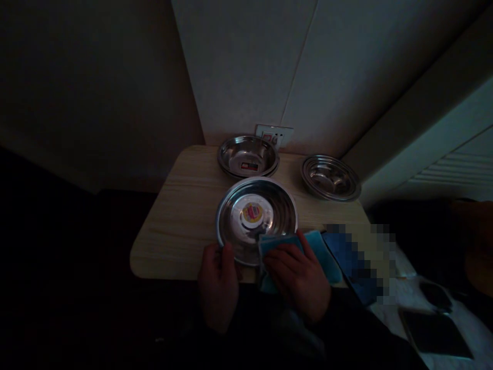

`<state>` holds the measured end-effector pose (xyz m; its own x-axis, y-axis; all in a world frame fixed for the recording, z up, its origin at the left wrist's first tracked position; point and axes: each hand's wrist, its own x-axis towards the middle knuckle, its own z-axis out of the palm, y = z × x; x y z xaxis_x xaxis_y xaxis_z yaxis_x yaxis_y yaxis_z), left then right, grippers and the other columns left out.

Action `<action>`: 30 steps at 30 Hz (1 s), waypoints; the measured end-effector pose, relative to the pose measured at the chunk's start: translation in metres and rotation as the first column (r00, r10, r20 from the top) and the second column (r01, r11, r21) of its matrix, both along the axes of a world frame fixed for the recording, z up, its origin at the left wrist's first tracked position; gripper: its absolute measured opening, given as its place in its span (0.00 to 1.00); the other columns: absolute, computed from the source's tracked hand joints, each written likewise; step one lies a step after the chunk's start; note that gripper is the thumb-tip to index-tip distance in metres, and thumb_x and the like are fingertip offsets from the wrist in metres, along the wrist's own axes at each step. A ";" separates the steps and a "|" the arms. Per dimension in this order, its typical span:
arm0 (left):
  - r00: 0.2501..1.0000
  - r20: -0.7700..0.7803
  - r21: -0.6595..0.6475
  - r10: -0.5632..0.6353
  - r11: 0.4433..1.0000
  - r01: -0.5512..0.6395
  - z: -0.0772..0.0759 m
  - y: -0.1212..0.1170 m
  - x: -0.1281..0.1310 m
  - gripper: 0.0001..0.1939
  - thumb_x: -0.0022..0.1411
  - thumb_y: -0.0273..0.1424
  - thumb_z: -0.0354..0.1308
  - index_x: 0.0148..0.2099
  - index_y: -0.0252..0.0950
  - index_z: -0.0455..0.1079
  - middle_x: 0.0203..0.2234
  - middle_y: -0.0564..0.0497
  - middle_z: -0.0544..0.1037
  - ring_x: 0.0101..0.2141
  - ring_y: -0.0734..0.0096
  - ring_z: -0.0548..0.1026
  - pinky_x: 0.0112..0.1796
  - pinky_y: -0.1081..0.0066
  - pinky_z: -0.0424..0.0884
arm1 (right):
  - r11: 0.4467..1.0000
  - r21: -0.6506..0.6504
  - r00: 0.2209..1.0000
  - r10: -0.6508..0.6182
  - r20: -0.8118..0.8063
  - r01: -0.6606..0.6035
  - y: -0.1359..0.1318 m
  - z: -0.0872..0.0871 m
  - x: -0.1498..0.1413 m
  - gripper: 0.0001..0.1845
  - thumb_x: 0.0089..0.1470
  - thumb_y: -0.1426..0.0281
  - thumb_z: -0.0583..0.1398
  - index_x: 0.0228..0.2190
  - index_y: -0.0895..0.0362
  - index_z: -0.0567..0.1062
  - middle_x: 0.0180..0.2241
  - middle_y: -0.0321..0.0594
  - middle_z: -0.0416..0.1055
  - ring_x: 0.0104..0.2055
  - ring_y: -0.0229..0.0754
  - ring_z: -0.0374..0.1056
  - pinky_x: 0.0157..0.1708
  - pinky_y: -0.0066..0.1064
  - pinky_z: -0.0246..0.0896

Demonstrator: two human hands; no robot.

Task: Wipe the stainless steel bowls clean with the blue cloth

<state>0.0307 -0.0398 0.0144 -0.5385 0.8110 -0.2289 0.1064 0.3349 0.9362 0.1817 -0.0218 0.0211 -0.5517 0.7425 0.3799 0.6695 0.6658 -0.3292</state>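
A round stainless steel basin [283, 205] with a white, red and yellow label on its bottom stands near the front of the small wooden table. My left hand [220, 285] grips its near left rim, thumb on top and fingers curled around the edge. A blue cloth [321, 252] lies over the basin's near right rim. On that cloth rests my right hand [295, 277], pressing it against the metal with the fingers together. Part of the basin's near side is hidden by the cloth and hands.
Behind it stand stacked steel basins [246, 149], the top one labelled. More nested steel bowls [331, 177] sit at the back right of the table [165, 226]. A wall socket [274, 134] is behind. A flat dark object [435, 331] lies on a pale surface to the right.
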 end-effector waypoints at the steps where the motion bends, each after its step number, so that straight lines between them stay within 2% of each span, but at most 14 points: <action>1: 1.000 0.000 0.005 0.003 1.000 -0.003 0.000 0.000 0.001 0.16 0.58 0.47 0.50 0.32 0.39 0.61 0.13 0.58 0.66 0.16 0.73 0.66 0.19 0.74 0.61 | 1.000 0.014 1.000 -0.006 0.001 0.006 0.000 -0.001 0.002 0.08 0.58 0.74 0.55 0.35 0.54 0.74 0.35 0.35 0.77 0.40 0.42 0.68 0.62 0.53 0.33; 8: 0.997 -0.071 -0.016 -0.006 1.000 0.005 -0.004 -0.002 -0.001 0.16 0.58 0.46 0.51 0.28 0.39 0.61 0.16 0.57 0.68 0.18 0.73 0.67 0.21 0.74 0.61 | 1.000 -0.020 0.985 -0.016 -0.170 0.013 -0.002 -0.004 -0.027 0.10 0.61 0.72 0.52 0.33 0.55 0.74 0.33 0.35 0.76 0.38 0.39 0.68 0.62 0.49 0.35; 14: 0.998 -0.060 -0.035 -0.003 0.999 0.001 -0.004 -0.002 -0.001 0.16 0.58 0.48 0.50 0.31 0.40 0.62 0.16 0.56 0.68 0.18 0.71 0.67 0.21 0.73 0.62 | 0.999 0.043 0.999 -0.001 -0.052 0.003 -0.001 -0.007 -0.006 0.09 0.60 0.72 0.54 0.35 0.54 0.74 0.33 0.35 0.76 0.39 0.41 0.68 0.62 0.53 0.32; 18: 0.993 -0.110 -0.038 -0.031 0.999 0.027 -0.006 -0.003 -0.002 0.17 0.58 0.48 0.49 0.29 0.40 0.60 0.15 0.57 0.67 0.18 0.72 0.66 0.21 0.73 0.61 | 0.999 -0.031 0.992 -0.026 -0.127 0.022 -0.001 -0.003 -0.022 0.10 0.61 0.72 0.53 0.32 0.54 0.74 0.32 0.34 0.76 0.38 0.40 0.68 0.62 0.50 0.33; 21: 0.992 -0.119 -0.026 -0.031 0.999 0.028 -0.005 -0.002 -0.006 0.15 0.58 0.46 0.49 0.29 0.40 0.60 0.17 0.57 0.68 0.21 0.72 0.67 0.23 0.73 0.62 | 1.000 0.026 0.990 -0.003 -0.139 0.007 -0.002 -0.002 -0.030 0.11 0.61 0.71 0.52 0.33 0.54 0.74 0.32 0.33 0.76 0.38 0.40 0.68 0.62 0.50 0.32; 25: 0.991 -0.133 -0.023 -0.011 1.000 0.008 -0.002 0.000 -0.007 0.15 0.58 0.45 0.50 0.28 0.39 0.61 0.17 0.57 0.67 0.21 0.73 0.66 0.23 0.74 0.61 | 0.991 0.127 0.999 0.039 -0.038 -0.034 -0.002 -0.003 -0.016 0.10 0.61 0.72 0.53 0.34 0.53 0.74 0.33 0.33 0.77 0.39 0.40 0.68 0.62 0.51 0.33; 30: 0.987 -0.160 -0.025 -0.019 1.000 0.016 -0.001 0.001 -0.003 0.16 0.58 0.45 0.49 0.27 0.40 0.60 0.16 0.57 0.66 0.19 0.73 0.64 0.22 0.74 0.60 | 0.997 0.076 0.998 0.034 -0.061 -0.029 0.002 0.000 -0.020 0.08 0.60 0.72 0.54 0.34 0.55 0.74 0.34 0.34 0.77 0.39 0.39 0.68 0.62 0.49 0.34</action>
<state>0.0278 -0.0387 0.0134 -0.5555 0.8159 -0.1606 0.2601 0.3539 0.8984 0.1615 -0.0200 0.0207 -0.5480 0.6935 0.4677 0.6280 0.7104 -0.3177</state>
